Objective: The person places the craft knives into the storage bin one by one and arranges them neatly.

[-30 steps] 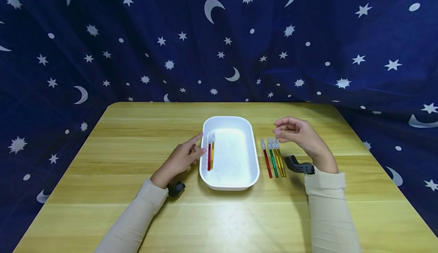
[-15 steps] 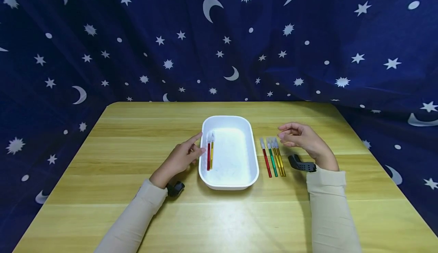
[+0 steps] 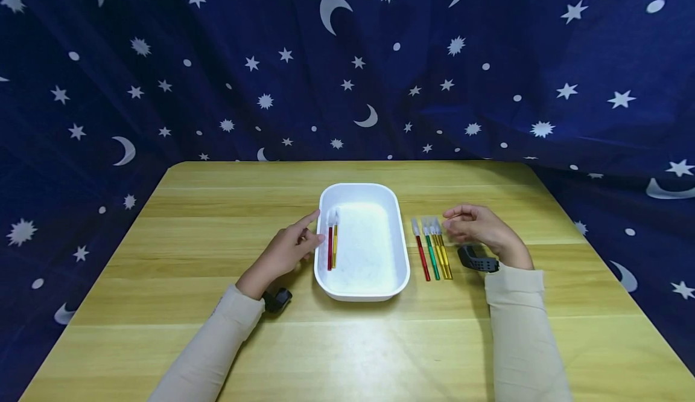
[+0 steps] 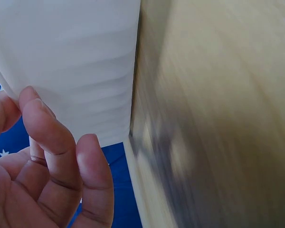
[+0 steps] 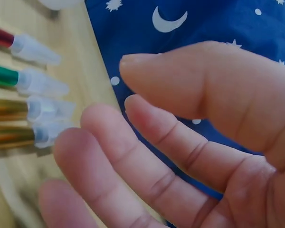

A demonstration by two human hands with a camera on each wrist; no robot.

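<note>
In the white tray (image 3: 370, 248), touched by the relaxed left hand (image 3: 281, 254), two capped sticks (image 3: 329, 250) are laid. Right of it, four more sticks (image 3: 432, 258) (two gold) are set beside the loose, free right hand (image 3: 484, 230).

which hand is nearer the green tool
Right. The right hand is close, right of the green tool; the left hand is left of it, across the white tray.

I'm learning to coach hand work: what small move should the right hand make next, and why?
Probably pinch the nearest gold pen-shaped tool with the right hand: the hand holds nothing, its fingertips are close to that tool's clear cap, and the left hand touches the white tray, where a red tool and another gold tool already lie.
</note>
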